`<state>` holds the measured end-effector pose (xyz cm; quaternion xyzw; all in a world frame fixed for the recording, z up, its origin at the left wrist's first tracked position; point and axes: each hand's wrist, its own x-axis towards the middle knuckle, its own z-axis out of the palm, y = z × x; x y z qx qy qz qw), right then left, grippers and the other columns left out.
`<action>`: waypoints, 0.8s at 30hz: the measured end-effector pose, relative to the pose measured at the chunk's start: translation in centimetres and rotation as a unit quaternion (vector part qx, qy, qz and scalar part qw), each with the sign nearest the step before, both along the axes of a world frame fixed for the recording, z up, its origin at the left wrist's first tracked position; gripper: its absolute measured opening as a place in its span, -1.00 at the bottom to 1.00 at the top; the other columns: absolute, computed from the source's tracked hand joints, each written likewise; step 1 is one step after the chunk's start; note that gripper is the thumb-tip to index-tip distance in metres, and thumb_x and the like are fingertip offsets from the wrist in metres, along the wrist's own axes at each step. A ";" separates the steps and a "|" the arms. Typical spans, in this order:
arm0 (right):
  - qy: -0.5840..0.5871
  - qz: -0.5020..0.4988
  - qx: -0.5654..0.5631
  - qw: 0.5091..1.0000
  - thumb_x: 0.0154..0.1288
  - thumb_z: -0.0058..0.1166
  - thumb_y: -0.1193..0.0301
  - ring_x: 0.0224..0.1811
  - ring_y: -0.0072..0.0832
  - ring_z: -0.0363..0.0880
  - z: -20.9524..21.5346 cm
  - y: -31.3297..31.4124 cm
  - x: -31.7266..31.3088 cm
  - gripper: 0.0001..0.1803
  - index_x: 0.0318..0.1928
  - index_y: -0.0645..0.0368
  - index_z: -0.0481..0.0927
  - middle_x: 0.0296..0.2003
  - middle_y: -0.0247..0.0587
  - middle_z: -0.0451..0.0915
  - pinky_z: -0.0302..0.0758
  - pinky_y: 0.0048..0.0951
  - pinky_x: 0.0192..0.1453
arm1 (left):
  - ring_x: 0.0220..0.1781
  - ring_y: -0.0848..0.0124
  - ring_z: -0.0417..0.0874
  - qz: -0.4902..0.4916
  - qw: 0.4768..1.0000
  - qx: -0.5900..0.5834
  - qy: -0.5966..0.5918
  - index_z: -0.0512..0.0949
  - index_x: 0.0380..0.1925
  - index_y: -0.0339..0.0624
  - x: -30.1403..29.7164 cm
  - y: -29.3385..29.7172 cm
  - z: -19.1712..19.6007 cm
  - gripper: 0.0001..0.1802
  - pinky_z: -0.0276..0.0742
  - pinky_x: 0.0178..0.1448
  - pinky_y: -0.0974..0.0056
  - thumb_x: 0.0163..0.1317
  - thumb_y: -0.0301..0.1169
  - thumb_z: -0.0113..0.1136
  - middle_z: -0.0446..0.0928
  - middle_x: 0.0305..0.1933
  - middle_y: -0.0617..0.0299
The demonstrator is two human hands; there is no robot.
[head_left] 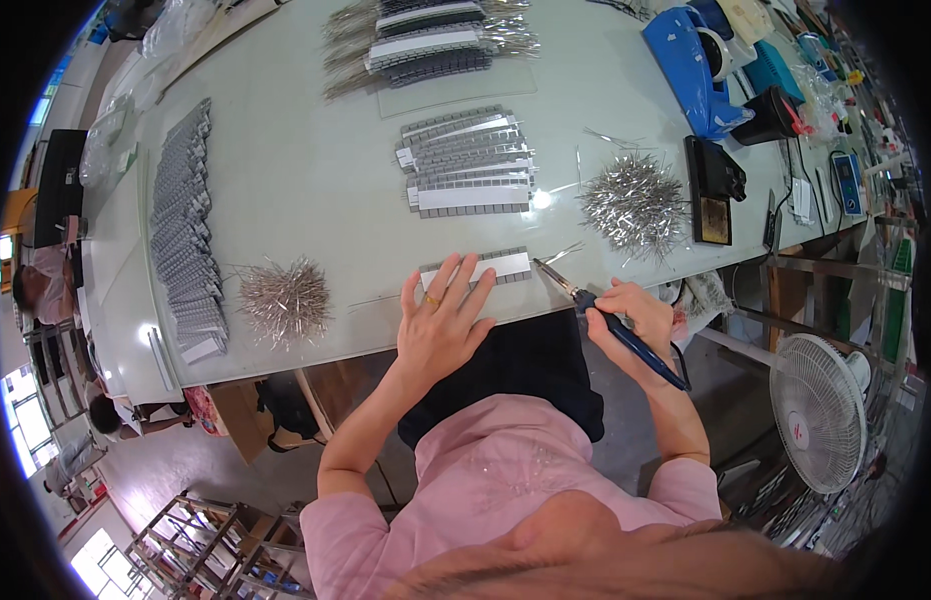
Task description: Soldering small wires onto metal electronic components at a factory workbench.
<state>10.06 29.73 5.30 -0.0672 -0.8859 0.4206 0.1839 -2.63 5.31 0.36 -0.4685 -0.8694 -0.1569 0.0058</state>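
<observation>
Near the front edge of the table lies a grey segmented strip with a white face [511, 264]. My left hand [440, 318] rests on it, fingers spread, covering its left part. Thin wires stick out past both ends. In my right hand [635, 318] is a soldering iron [643, 357] with a dark blue handle, its tip close to the strip's right end; whether they touch I cannot tell. A heap of silvery wire leads [633, 208] lies beyond my right hand, and another heap of leads [284, 303] lies left of my left hand. Similar strips [472, 197] are stacked ahead.
A long row of grey segmented pieces [185, 235] runs along the left. Wired strips [430, 45] are piled at the back. Right: a soldering iron stand [711, 190], blue tape dispenser [683, 75] and black cup [767, 118]. A fan [817, 415] stands beyond the table's right side.
</observation>
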 end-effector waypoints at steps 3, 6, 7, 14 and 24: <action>-0.004 -0.034 -0.042 0.999 0.05 0.32 0.57 -0.44 -0.35 0.63 -0.1 0.2 0.1 -0.83 -0.34 0.21 0.57 -0.47 -0.18 0.62 0.57 -0.16 0.17 | 0.51 0.25 0.24 0.004 0.999 0.028 0.014 0.43 0.31 0.06 0.1 -0.8 0.2 -0.36 -0.22 0.52 -0.16 0.20 -0.13 0.26 0.25 0.49 0.16; 0.095 -0.100 -0.092 0.986 0.12 0.23 0.60 -0.33 -0.44 0.62 -1.4 0.3 1.5 -0.85 -0.29 0.25 0.55 -0.40 -0.19 0.61 0.55 -0.10 0.22 | 0.47 0.23 0.30 0.097 0.994 0.029 0.046 0.46 0.29 0.02 0.0 -3.5 1.3 -0.37 -0.19 0.51 -0.13 0.18 -0.16 0.26 0.32 0.43 0.16; 0.095 -0.094 -0.098 0.986 0.12 0.23 0.60 -0.33 -0.44 0.62 -1.6 0.4 1.8 -0.85 -0.29 0.25 0.55 -0.40 -0.19 0.61 0.55 -0.10 0.22 | 0.46 0.22 0.30 0.129 0.990 0.037 0.046 0.48 0.27 0.00 0.1 -4.6 1.3 -0.39 -0.19 0.51 -0.14 0.18 -0.18 0.27 0.33 0.42 0.16; 0.048 -0.050 -0.066 0.995 0.11 0.26 0.57 -0.35 -0.35 0.65 -0.8 -1.6 -0.3 -0.85 -0.30 0.24 0.56 -0.41 -0.15 0.62 0.56 -0.08 0.22 | 0.39 0.21 0.35 0.200 0.977 0.027 0.064 0.52 0.20 -0.06 0.5 -7.5 0.3 -0.44 -0.12 0.50 -0.16 0.16 -0.22 0.28 0.40 0.31 0.19; 0.045 0.044 -0.067 0.996 0.04 0.31 0.56 -0.46 -0.33 0.66 -0.8 -5.8 -4.0 -0.81 -0.33 0.19 0.57 -0.48 -0.17 0.63 0.62 -0.12 0.11 | 0.33 0.29 0.36 0.165 0.984 0.058 0.040 0.54 0.19 -0.05 0.0 -6.9 -0.3 -0.43 -0.09 0.46 -0.09 0.15 -0.17 0.28 0.42 0.24 0.26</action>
